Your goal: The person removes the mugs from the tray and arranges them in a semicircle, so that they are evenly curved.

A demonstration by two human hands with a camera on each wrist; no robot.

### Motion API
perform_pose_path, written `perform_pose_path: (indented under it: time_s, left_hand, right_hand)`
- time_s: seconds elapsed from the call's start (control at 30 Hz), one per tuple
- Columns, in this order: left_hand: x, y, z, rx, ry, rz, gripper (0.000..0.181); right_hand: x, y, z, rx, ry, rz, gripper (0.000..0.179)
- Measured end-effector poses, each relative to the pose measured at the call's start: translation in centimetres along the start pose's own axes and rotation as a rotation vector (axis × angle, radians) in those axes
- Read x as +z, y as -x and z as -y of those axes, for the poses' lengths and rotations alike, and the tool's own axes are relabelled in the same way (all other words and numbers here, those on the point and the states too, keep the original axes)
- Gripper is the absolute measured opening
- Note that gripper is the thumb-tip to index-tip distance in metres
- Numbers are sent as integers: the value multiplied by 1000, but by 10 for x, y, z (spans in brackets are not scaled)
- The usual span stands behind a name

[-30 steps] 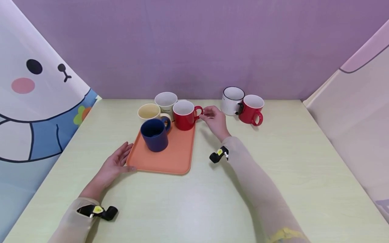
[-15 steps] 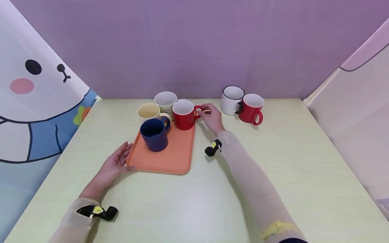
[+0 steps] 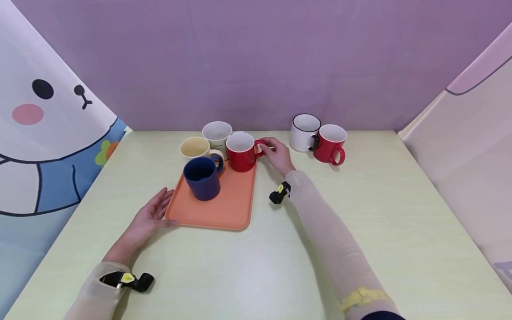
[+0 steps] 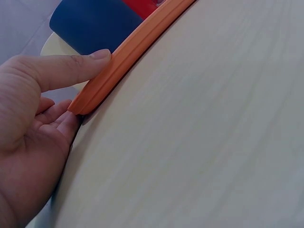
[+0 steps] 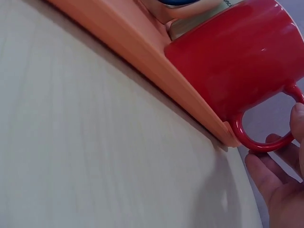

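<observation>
In the head view an orange tray (image 3: 216, 218) lies on the table with several mugs on it. My left hand (image 3: 148, 220) is at its front left corner. In the left wrist view the straight thumb (image 4: 78, 70) touches the tray's rim (image 4: 123, 57), the other fingers by its side. My right hand (image 3: 278, 155) pinches the handle of a red mug (image 3: 242, 158) at the tray's back right corner; the right wrist view shows the thumb (image 5: 298, 121) against the handle (image 5: 266, 146). A dark blue mug (image 3: 205, 184) stands in front of a cream mug (image 3: 190, 147) and a white mug (image 3: 218, 132).
To the right of the tray, a white mug with a black rim (image 3: 302, 138) and another red mug (image 3: 329, 149) stand side by side near the purple back wall (image 3: 256, 66). The pale table (image 3: 248, 275) stretches in front. A printed cloth (image 3: 40, 133) hangs at the left.
My right hand has moved slightly left and farther onto the red mug's handle, taking it between thumb and fingers. The left hand, tray and mugs have stayed in place.
</observation>
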State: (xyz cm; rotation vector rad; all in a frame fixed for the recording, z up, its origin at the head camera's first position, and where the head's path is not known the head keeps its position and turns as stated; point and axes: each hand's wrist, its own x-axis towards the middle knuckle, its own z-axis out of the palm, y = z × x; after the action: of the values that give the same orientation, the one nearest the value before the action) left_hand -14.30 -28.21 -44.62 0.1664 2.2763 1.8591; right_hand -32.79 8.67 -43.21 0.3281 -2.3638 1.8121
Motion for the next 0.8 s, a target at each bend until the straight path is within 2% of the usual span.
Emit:
perform_pose_path:
  time_s: [0.17,0.47,0.6,0.8]
  left_hand:
    - [0,1,2,4,5,-5,106]
    - [1,0,4,26,6,-2,106]
    - [1,0,3,22,6,-3,105]
    - [0,0,1,9,-2,-6,106]
  right_hand:
    - [1,-1,-2,38,-103,9,24]
    - [-1,3,-1,32,-114,10,22]
    - [-2,6,0,49,-125,-11,21]
    - [-5,7,2,34,-123,-37,21]
